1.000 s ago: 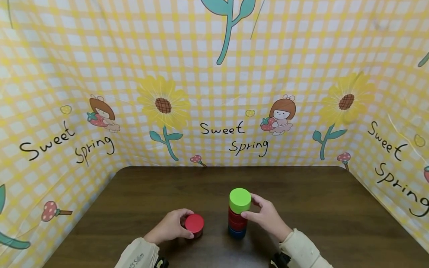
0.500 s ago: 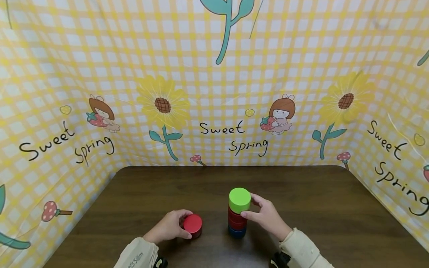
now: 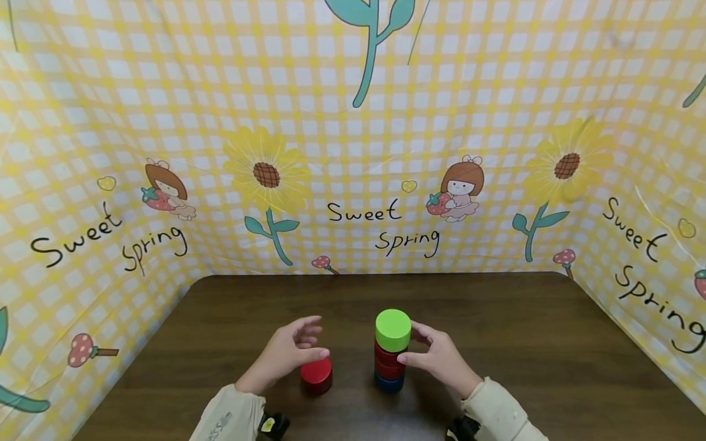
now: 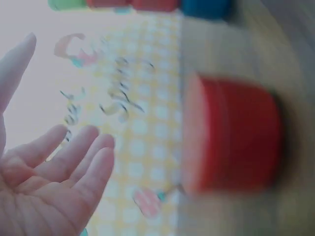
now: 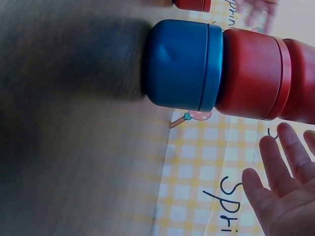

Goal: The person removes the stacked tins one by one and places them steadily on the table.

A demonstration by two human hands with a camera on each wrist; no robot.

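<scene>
A small red lidded tin stands on the brown table. My left hand is just above and behind it, fingers spread and free of it; in the left wrist view the palm and fingers are empty. To the right rises a stack of tins: a blue tin at the bottom, two red tins above it, a green tin on top. My right hand is at the stack's right side, thumb overlapping the upper red part. In the right wrist view its fingers are extended and spread.
The dark wooden table runs back to a yellow checked cloth printed with flowers and lettering, which encloses the far edge and both sides. Each wrist wears a black strap below a pale sleeve.
My left hand has let go of the red tin and lifted up and away from it. My right thumb has slid slightly lower on the stack, which stays in place.
</scene>
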